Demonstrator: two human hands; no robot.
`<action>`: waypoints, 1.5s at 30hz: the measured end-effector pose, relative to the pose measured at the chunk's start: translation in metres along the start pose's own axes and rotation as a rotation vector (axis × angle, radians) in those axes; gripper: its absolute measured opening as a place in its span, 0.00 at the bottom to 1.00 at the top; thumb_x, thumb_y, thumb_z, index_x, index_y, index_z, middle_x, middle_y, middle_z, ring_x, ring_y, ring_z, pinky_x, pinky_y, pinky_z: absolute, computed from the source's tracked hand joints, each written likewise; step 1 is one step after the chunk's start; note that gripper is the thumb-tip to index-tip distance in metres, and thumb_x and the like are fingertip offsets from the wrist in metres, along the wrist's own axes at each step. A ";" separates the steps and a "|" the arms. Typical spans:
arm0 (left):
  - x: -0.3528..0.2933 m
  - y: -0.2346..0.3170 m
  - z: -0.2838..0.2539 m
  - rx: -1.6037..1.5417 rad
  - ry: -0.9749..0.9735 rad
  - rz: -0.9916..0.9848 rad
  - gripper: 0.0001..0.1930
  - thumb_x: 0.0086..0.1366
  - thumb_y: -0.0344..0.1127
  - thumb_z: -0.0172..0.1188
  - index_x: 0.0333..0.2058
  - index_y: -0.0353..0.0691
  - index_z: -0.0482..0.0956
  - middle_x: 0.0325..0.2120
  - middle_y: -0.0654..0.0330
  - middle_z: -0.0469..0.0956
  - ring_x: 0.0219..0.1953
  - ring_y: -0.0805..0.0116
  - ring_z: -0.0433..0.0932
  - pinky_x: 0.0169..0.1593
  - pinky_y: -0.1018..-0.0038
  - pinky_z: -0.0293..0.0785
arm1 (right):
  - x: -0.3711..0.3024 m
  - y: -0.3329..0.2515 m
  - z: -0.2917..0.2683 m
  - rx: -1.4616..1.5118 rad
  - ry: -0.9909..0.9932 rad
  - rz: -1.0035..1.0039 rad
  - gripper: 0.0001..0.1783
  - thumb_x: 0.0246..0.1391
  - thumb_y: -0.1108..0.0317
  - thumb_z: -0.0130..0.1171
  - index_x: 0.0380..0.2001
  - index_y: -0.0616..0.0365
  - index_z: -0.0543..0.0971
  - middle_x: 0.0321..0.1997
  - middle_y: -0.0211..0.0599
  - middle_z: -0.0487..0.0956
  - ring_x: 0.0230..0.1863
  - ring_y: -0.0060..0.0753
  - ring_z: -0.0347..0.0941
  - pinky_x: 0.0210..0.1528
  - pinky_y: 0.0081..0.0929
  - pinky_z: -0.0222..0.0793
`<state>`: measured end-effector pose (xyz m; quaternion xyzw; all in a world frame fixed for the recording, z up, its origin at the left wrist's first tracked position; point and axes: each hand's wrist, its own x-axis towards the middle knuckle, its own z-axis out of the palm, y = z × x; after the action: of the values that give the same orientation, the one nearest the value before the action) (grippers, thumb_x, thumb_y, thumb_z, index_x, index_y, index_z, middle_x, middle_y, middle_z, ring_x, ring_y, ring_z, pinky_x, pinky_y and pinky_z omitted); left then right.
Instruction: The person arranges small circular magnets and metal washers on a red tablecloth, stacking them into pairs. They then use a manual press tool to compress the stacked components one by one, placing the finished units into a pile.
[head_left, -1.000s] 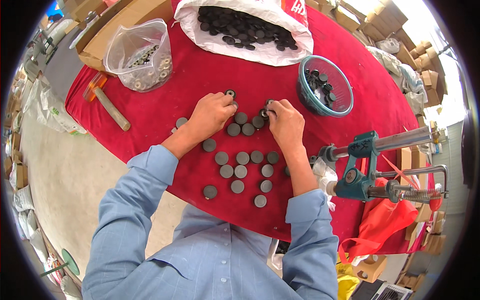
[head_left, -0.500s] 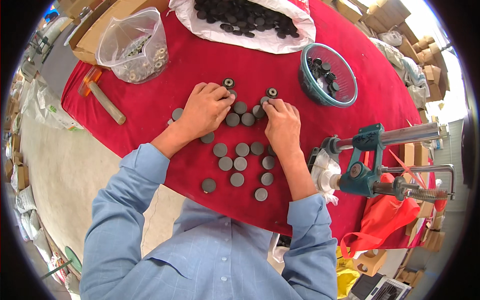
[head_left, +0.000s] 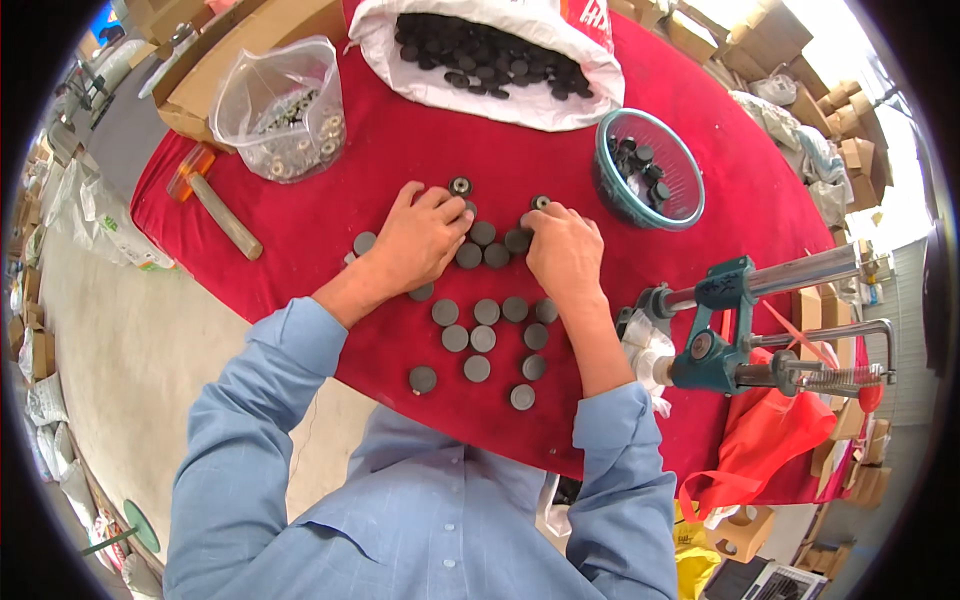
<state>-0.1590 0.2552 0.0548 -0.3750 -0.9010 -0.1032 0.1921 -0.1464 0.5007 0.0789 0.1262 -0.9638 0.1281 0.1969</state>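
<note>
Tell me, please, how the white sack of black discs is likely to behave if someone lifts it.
The white sack will probably feel floppy, as its mouth lies creased and slack. It may be heavy, given the many black discs inside; some could spill, since the mouth gapes open.

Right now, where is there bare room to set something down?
The red tablecloth is bare between the white sack and the two holed discs, and between the teal-rimmed bowl and the green arbor press. It is crowded between the left hand and right hand, and nearer the front edge, where plain dark discs lie.
</note>
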 end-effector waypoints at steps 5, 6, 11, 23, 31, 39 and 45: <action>-0.005 0.001 0.012 -0.099 0.107 -0.054 0.15 0.61 0.33 0.66 0.47 0.41 0.87 0.43 0.61 0.81 0.50 0.58 0.80 0.57 0.54 0.73 | 0.062 0.070 -0.045 0.040 0.393 0.090 0.13 0.58 0.72 0.60 0.44 0.55 0.89 0.44 0.48 0.88 0.48 0.55 0.85 0.54 0.47 0.79; -0.010 -0.001 0.013 -0.150 0.115 -0.073 0.14 0.59 0.33 0.66 0.45 0.42 0.87 0.42 0.61 0.82 0.48 0.57 0.81 0.54 0.54 0.74 | 0.073 0.092 -0.047 0.101 0.246 0.250 0.16 0.58 0.68 0.62 0.48 0.57 0.88 0.49 0.50 0.88 0.52 0.57 0.84 0.57 0.49 0.78; 0.004 0.010 0.028 -0.179 0.260 -0.025 0.17 0.59 0.36 0.61 0.48 0.41 0.83 0.43 0.61 0.80 0.48 0.58 0.81 0.57 0.53 0.72 | 0.084 0.306 0.008 0.025 -0.435 0.462 0.33 0.62 0.54 0.62 0.63 0.66 0.78 0.63 0.69 0.79 0.69 0.66 0.73 0.72 0.54 0.67; -0.013 0.009 0.039 -0.197 0.142 -0.091 0.24 0.63 0.36 0.66 0.57 0.35 0.82 0.52 0.58 0.77 0.57 0.59 0.75 0.67 0.55 0.63 | 0.100 0.261 0.034 -0.098 0.212 0.301 0.11 0.61 0.70 0.63 0.43 0.65 0.85 0.45 0.58 0.86 0.48 0.64 0.82 0.53 0.53 0.75; -0.019 0.005 0.038 -0.188 0.128 -0.093 0.24 0.63 0.36 0.66 0.57 0.34 0.82 0.51 0.57 0.77 0.56 0.58 0.75 0.66 0.54 0.63 | 0.095 0.206 0.013 -0.104 0.287 0.370 0.12 0.65 0.66 0.64 0.43 0.66 0.84 0.43 0.59 0.86 0.46 0.64 0.83 0.51 0.53 0.75; -0.018 0.001 0.036 -0.179 0.192 -0.082 0.21 0.58 0.33 0.62 0.52 0.44 0.83 0.47 0.60 0.78 0.53 0.57 0.79 0.61 0.54 0.68 | 0.082 0.206 0.007 -0.156 0.289 0.400 0.20 0.49 0.49 0.73 0.31 0.56 0.87 0.34 0.50 0.87 0.37 0.62 0.84 0.42 0.58 0.74; -0.018 -0.002 0.021 -0.252 0.120 -0.095 0.22 0.60 0.32 0.67 0.55 0.40 0.83 0.52 0.58 0.79 0.57 0.53 0.78 0.65 0.51 0.66 | 0.085 0.191 0.008 0.010 0.321 0.513 0.19 0.48 0.47 0.76 0.32 0.52 0.92 0.32 0.45 0.89 0.36 0.53 0.87 0.45 0.50 0.79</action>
<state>-0.1541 0.2494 0.0280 -0.3461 -0.8846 -0.2466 0.1922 -0.2811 0.6610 0.0690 -0.1423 -0.9201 0.1969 0.3074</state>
